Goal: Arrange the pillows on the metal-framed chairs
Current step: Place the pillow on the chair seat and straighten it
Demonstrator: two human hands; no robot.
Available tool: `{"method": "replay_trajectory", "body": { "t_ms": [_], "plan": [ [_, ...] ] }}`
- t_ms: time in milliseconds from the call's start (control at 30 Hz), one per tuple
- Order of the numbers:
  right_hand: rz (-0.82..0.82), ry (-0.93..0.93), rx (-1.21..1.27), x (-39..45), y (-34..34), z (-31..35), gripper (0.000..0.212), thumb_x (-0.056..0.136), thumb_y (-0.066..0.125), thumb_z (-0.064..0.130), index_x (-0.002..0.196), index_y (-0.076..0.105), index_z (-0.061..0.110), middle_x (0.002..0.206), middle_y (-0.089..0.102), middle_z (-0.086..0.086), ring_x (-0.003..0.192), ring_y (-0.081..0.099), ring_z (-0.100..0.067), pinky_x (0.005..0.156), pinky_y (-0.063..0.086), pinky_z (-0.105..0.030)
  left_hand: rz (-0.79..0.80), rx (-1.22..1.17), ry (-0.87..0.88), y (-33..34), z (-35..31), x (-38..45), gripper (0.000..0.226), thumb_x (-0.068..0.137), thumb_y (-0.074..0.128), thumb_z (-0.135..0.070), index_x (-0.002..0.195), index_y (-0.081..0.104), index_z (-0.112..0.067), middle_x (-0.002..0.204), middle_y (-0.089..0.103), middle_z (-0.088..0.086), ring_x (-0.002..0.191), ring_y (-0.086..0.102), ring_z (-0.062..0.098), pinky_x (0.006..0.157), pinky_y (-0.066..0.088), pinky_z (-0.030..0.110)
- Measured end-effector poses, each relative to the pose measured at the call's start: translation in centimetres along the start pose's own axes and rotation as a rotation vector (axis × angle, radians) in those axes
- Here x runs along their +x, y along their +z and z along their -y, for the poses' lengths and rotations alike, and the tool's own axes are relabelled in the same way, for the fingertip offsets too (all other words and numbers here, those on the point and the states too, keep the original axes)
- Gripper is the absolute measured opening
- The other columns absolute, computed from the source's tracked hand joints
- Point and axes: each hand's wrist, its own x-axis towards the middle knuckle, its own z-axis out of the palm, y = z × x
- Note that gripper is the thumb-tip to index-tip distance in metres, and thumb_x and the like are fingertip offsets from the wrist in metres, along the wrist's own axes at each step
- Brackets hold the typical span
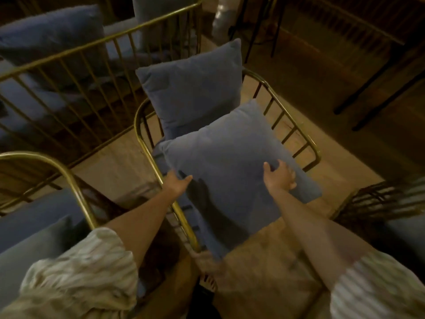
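On the front pillow (pixel 232 171) — right hand (pixel 279 176) spread flat; left hand (pixel 178 183) open beside it.

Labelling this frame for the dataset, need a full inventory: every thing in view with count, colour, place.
pillows on centre chair: 2, blue; one flat on the seat, one upright at the back
centre chair: 1, gold metal frame, middle
other gold-framed chairs: at least 2 with blue cushions, upper left and lower left
dark table legs: upper right
wicker item: 1, dark, right edge, blurred
floor: tan
sleeves: 2, striped, bottom corners
hands: left hand at the flat pillow's left edge, right hand on top
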Motion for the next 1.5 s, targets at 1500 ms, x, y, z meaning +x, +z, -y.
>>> {"method": "replay_trajectory", "body": {
  "t_ms": [1500],
  "plan": [
    [0.228, -0.037, 0.998, -8.6, -2.7, 19.8, 0.097, 0.080, 0.066, 0.065, 0.151, 0.028, 0.011, 0.153, 0.044, -0.009, 0.138, 0.045, -0.028, 0.103, 0.038, -0.033, -0.304, -0.415, -0.010, -27.6, -7.6, -10.1, 0.120, 0.052, 0.061, -0.092, 0.146, 0.047, -0.018, 0.148, 0.051, 0.004, 0.135, 0.047, 0.032, 0.118, 0.030, 0.047]
  ]
}}
